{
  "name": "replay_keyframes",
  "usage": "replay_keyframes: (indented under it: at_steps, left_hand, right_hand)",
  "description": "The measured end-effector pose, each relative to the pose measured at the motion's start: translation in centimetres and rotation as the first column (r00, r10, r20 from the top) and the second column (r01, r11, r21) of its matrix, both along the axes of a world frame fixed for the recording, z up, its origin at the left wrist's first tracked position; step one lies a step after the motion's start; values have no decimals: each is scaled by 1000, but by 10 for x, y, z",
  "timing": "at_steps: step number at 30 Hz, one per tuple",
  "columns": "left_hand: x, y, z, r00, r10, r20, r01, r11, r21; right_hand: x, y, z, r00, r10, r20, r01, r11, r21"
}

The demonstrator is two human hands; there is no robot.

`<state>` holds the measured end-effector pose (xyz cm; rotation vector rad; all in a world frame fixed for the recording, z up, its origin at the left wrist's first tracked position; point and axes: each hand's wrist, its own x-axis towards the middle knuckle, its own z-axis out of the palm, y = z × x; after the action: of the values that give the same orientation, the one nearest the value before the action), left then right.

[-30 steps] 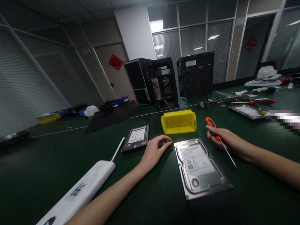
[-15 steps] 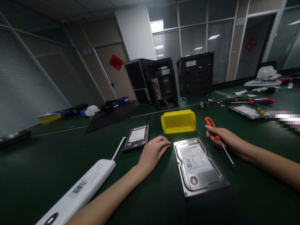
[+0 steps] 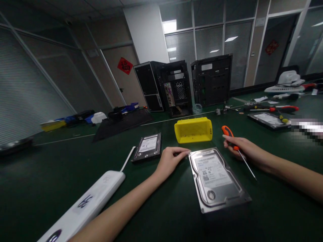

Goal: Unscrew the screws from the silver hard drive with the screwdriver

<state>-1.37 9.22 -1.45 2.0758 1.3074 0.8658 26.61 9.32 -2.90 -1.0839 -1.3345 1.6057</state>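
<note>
A silver hard drive (image 3: 217, 178) lies label-up on the dark green table (image 3: 37, 178) in front of me. My left hand (image 3: 170, 161) rests on the table just left of the drive's far corner, fingers stretched toward it and touching its edge. My right hand (image 3: 242, 149) is closed round an orange-handled screwdriver (image 3: 233, 144), right of the drive; the thin shaft points back toward me. A yellow plastic bin (image 3: 193, 130) stands just beyond the drive.
A second, darker hard drive (image 3: 147, 146) lies to the left, beside a white power strip (image 3: 83, 206). Two open black computer cases (image 3: 176, 87) stand at the back. More screwdrivers (image 3: 282, 109) and another drive (image 3: 268, 119) lie at the far right.
My left hand's fingers went from a curled pinch to stretched out, reaching the drive's far left corner. The right hand with the screwdriver has barely moved.
</note>
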Motion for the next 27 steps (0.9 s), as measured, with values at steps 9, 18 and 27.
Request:
replay_keyframes:
  at_steps: [9,18,27]
  left_hand:
    - [0,5,-3,996,-22,82,31,993,-113]
    - [2,0,2,998,-12,68,20,992,-122]
    - [2,-1,2,997,-24,70,32,992,-125]
  right_hand:
    - [0,-1,2,1000,5,-3,-5,1000,7]
    - [1,0,0,1000,4,-6,-4,1000,7]
    - [0,2,0,1000,-14,0,14,1000,-9]
